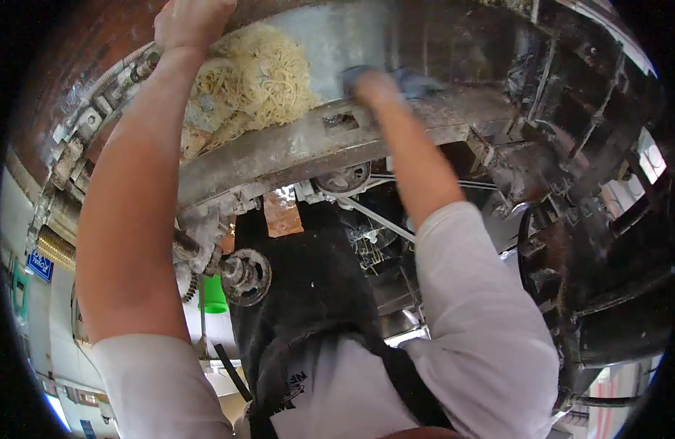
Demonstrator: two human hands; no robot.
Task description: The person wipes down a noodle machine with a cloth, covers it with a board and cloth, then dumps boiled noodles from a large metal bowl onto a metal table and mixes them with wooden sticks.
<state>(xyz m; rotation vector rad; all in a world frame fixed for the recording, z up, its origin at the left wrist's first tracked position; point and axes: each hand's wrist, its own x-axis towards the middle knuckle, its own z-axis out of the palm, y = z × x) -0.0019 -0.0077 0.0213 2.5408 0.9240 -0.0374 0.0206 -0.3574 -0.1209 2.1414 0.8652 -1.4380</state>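
Observation:
At the top edge of the view is my left hand (pixel 195 23), with its fingers curled and partly cut off; what they grip, if anything, is hidden. Below it, a pile of pale noodle-like strands (pixel 268 80) lies on the machine's metal surface (pixel 341 36). My right hand (pixel 370 86), smeared by motion, is closed on a blue-grey cloth (pixel 418 82) against that surface, to the right of the strands. A metal ledge (pixel 279 150) of the machine runs just below both.
Under the ledge are a pulley wheel (pixel 343 178), a belt (pixel 381 219) and a round handwheel (pixel 248 276). A green bucket (pixel 213 295) stands lower down. Dark machine framing (pixel 571 168) fills the right side; a brass-coloured spring (pixel 56 249) sits at the left.

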